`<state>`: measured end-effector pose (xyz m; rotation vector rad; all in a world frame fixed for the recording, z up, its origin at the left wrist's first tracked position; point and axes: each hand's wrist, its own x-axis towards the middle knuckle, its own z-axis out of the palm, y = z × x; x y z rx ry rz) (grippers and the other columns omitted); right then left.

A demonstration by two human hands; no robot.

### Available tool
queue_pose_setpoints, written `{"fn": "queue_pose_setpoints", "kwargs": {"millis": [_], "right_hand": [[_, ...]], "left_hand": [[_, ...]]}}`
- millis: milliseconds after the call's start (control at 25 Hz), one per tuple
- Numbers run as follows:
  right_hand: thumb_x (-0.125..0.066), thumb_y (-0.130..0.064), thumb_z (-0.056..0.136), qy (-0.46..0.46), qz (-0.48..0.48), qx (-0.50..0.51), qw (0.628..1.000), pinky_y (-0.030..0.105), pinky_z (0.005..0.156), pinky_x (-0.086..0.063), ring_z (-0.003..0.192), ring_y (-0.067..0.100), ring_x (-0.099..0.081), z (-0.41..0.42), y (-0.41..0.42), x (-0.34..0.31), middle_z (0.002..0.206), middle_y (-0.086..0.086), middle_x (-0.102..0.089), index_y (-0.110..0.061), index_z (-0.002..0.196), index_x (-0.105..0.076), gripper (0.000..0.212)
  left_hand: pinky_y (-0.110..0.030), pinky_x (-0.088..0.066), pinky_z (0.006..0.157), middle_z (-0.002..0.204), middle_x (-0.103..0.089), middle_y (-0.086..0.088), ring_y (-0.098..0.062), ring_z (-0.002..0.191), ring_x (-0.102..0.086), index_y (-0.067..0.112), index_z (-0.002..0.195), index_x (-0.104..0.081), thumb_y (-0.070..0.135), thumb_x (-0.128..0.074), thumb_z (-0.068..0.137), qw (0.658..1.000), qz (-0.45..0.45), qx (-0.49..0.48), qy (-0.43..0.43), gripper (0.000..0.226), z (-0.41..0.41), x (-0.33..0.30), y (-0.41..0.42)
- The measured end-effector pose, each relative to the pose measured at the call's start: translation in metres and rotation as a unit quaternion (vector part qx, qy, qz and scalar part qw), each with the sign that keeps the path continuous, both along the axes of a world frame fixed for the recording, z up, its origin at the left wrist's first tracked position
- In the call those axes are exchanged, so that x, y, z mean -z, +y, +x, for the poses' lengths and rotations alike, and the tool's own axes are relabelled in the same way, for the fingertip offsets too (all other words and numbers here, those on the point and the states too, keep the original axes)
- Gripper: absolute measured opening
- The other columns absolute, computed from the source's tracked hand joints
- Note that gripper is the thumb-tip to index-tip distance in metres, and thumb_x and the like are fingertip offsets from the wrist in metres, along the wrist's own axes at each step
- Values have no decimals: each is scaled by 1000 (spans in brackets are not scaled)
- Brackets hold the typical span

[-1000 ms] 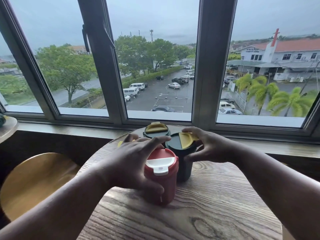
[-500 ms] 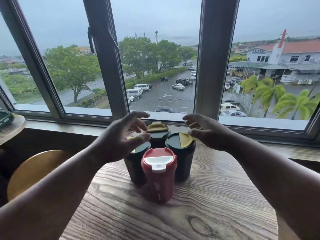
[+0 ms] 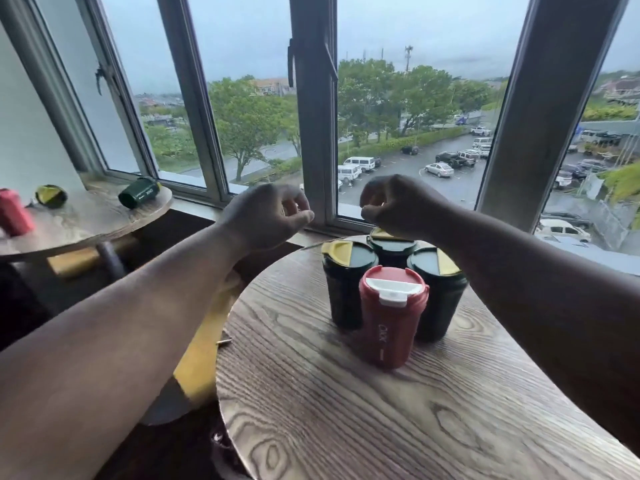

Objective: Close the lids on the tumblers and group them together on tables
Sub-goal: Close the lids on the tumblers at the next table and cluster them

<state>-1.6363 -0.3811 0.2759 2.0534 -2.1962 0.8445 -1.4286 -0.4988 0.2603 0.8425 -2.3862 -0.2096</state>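
Observation:
A red tumbler (image 3: 389, 320) with a white lid stands upright on the round wooden table (image 3: 363, 410), lid closed. Behind it three dark green tumblers with yellow lid flaps stand touching it: left (image 3: 344, 282), back (image 3: 391, 249), right (image 3: 440, 289). My left hand (image 3: 266, 216) hovers left of the group, above the table edge, fingers loosely curled, holding nothing. My right hand (image 3: 398, 206) hangs just above the back tumbler, fingers curled, nothing in it. On a second table (image 3: 86, 220) at left lie a red tumbler (image 3: 14, 213), a green one on its side (image 3: 138, 197), another green one (image 3: 51, 195).
A window frame (image 3: 313, 133) and sill run behind both tables. A yellow-seated stool (image 3: 204, 344) sits between the tables, below my left arm. A dark gap separates the two tables.
Both hands have lifted off the tumblers and curled. The view has swung left, bringing the second table with its tumblers into sight.

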Motion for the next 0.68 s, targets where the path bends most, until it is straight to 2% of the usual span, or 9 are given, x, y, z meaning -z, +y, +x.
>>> {"fn": "queue_pose_setpoints", "kwargs": {"millis": [120,240,360,520,680], "right_hand": [[-63,-23,86,26,14,-3,1000,33,73,-53,84,22,-64,38,-22,-11,93,4,-69,-14,96,-70,15],[-64,-27,86,50,28,-2,998,28,64,-45,82,20,-62,89,-55,-21,90,1,-68,-20,90,-68,9],[-64,-31,84,58,30,6,998,28,64,-43,82,20,-62,154,-93,-24,89,0,-67,-26,85,-64,5],[-64,-37,81,40,34,-17,998,35,71,-55,79,23,-65,271,-164,-10,87,2,-70,-24,86,-65,14],[-66,-30,81,8,45,-79,996,32,67,-50,81,26,-67,374,-231,8,87,7,-71,-20,86,-68,12]], "left_hand": [[-34,-56,72,75,-65,15,-5,70,-62,29,86,-69,45,-66,86,999,-21,-33,-29,17,51,-4,-19],[-32,-55,72,78,-64,15,-5,73,-61,29,87,-69,46,-65,87,997,-30,-61,-46,18,117,-4,-44],[-31,-53,72,79,-65,15,-8,75,-62,30,87,-68,48,-64,87,995,-23,-74,-66,19,189,-3,-74],[-28,-50,71,79,-65,16,-9,79,-64,30,84,-67,49,-64,85,988,2,-125,-94,19,308,-2,-120],[-34,-56,80,81,-66,18,-7,80,-63,33,84,-67,51,-63,82,975,42,-185,-116,18,415,6,-155]]}}
